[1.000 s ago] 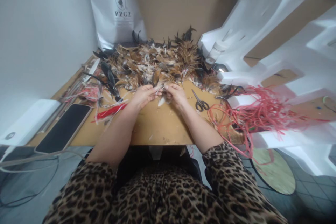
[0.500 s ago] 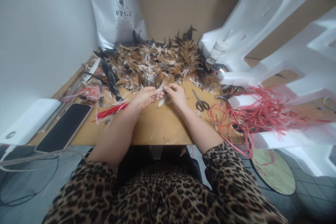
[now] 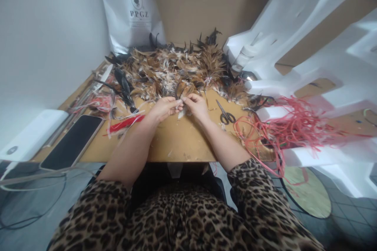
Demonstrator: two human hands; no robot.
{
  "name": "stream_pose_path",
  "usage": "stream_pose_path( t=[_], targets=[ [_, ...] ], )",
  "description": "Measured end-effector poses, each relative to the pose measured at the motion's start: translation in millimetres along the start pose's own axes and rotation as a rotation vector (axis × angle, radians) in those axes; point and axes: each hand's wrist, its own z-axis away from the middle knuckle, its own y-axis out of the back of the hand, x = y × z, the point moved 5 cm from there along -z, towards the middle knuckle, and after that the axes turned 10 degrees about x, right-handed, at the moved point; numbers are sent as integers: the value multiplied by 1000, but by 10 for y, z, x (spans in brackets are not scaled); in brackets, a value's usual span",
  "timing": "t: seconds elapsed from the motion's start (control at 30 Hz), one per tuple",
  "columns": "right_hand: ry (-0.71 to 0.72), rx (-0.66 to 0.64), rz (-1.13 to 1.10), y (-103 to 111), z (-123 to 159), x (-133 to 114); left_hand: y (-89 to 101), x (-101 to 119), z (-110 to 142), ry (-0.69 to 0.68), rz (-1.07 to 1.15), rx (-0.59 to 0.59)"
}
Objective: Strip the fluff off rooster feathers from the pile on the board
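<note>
My left hand (image 3: 167, 108) and my right hand (image 3: 195, 106) meet fingertip to fingertip at the front of a wide heap of brown, white and black feathers (image 3: 173, 66). Both are closed in a pinch on a small brown feather (image 3: 183, 87); its white fluffy end (image 3: 180, 114) shows below the fingers. The exact grip between the fingertips is too small to make out. To the right of my right hand lie scissors with black handles (image 3: 226, 114). Left of my left hand is a red strip (image 3: 125, 123).
A phone (image 3: 72, 141) and a white power bank (image 3: 32, 135) with a cable lie at the left. Red plastic strings (image 3: 297, 125) tangle over white foam pieces (image 3: 312, 157) at the right. A white bag (image 3: 129, 11) stands behind the feathers on the wooden table (image 3: 182, 141).
My fingertips have shifted slightly around the feather and are drawn closer together. The white fluffy end below them shows a little differently. Both forearms stay nearly in place.
</note>
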Motion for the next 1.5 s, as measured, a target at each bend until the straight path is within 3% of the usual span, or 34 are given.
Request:
stream_pose_path(
  t=[0.1,0.17,0.33,0.43,0.53,0.67,0.8,1.1,1.23,1.37,1.5],
  targets=[
    [5,-105,70,39,-46,20,23,30,-10,-32,10,5],
    [75,-213,240,92,-83,-7,52,65,-20,-62,45,31],
    [456,-446,949,157,-65,-134,96,120,-31,-93,96,73],
    [541,-482,1192,117,-5,-121,88,120,-21,-82,97,64],
    [595,-483,1277,55,44,-90,79,119,-8,-76,94,56],
    [675,-441,1192,38,53,-167,106,124,-18,-69,101,74],
    [761,-297,1079,105,44,-351,149,138,-29,-56,136,107],
    [827,-123,1060,156,64,-440,43,37,67,127,57,6],
    [791,-92,994,163,62,-439,22,-6,57,134,43,-21],
    [731,1,772,208,46,-465,41,33,8,49,132,26],
    [501,70,499,239,-23,-361,83,99,-36,-58,214,84]
  ],
)
